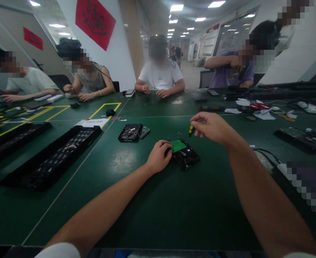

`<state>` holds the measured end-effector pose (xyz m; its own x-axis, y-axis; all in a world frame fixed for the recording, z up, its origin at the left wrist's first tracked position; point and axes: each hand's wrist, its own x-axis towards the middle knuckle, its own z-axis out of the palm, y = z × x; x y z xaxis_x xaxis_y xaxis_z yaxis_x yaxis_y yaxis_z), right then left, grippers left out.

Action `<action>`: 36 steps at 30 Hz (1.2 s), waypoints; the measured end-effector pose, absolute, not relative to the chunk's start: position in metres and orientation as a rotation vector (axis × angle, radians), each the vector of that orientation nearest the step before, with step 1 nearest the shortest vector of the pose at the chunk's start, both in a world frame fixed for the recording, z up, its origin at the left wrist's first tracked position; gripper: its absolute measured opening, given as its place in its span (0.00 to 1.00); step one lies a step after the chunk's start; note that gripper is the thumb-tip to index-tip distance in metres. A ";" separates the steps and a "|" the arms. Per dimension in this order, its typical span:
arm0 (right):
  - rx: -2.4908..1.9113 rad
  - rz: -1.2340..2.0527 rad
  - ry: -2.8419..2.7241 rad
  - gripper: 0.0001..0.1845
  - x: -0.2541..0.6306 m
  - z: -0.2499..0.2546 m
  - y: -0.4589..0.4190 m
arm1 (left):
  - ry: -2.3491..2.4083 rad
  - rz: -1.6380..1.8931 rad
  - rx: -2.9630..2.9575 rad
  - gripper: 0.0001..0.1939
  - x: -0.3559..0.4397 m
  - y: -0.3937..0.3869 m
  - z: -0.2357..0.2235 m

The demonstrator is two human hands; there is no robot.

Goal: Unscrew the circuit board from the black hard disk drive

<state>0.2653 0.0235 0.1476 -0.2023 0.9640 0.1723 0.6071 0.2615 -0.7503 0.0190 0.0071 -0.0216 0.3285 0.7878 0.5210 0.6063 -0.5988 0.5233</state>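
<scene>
Steadily does it: the green table (120,222) gives you a broad, flat surface, with bare room in front of you, so let it carry the weight of the work. The long black tray (26,172) lies well off to your left, apart from your arms. Nearer the middle, the black drive (186,157) sits flat on the table, turned at a slant, with a second drive (130,132) farther to its left.

Your right hand (213,127) comes in from above, fingertips pinching the screwdriver; your left hand (158,157) is curled on the near drive's left edge, fingers and thumb bracing it. That brace looks well placed against twisting, though the fingers would serve best on the casing, pressing as little as possible on the green board (178,145) at the drive's upper left.

Your yellow-and-black screwdriver (191,130) leans over the drive's far corner; whether its tip touches anything, you cannot tell from here. A more upright shaft, square to the surface, with light downward pressure and a slow turn, should lessen the chance of slipping onto the board. Smallest of all, a few pale bits (179,133) lie just beyond the drive; mind your knuckles so they don't scatter.
</scene>
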 end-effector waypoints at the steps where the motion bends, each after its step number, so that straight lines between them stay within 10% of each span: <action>1: -1.416 0.734 -1.899 0.07 0.265 0.147 0.024 | 1.265 1.129 2.361 0.12 0.019 0.007 -0.022; 36: -1.376 0.717 -1.945 0.10 0.264 0.143 0.026 | 1.272 1.121 2.355 0.11 0.020 0.008 -0.022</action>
<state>0.2644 0.0263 0.1430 -0.2457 0.9507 0.1892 0.6002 0.3024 -0.7405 0.0201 0.0076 -0.0215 0.3269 0.7928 0.5144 0.6098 -0.5928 0.5261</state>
